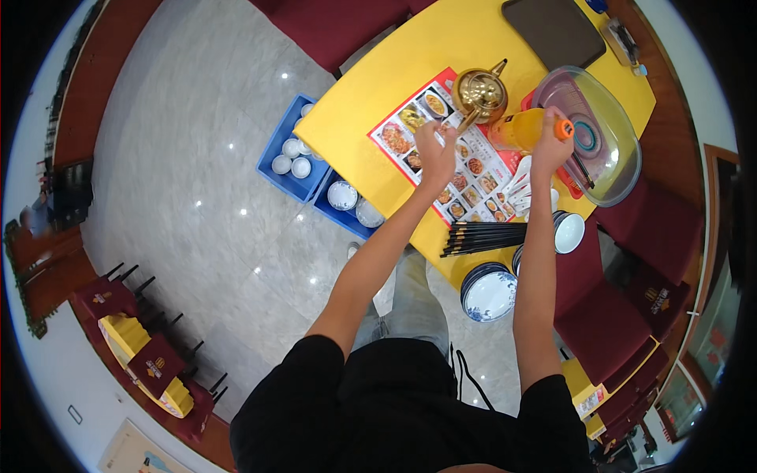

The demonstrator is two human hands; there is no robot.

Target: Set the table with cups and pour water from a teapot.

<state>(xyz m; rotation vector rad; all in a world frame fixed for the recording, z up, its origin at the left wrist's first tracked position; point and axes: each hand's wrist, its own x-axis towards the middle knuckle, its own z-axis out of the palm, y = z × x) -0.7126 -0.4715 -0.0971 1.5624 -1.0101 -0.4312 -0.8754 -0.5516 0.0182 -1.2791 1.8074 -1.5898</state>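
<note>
My right hand [553, 142] is closed around the neck end of a plastic bottle [517, 131] of orange drink with an orange cap, tilted over the table. My left hand [436, 151] is above a printed picture menu [473, 171], near the spout of a gold metal teapot [479, 94]; its fingers are apart, with nothing seen between them. White spoons [519, 183] lie by my right forearm. Black chopsticks [482, 237] lie in a bundle near the table edge, beside stacked bowls [569, 233] and blue-patterned plates [489, 295].
A clear plastic basin [621, 159] stands on the yellow table [366, 77], right of the bottle; a dark tray [553, 29] lies at the far end. Blue crates [278, 182] with cups and bowls stand below the left edge. Maroon chairs [603, 319] flank the table.
</note>
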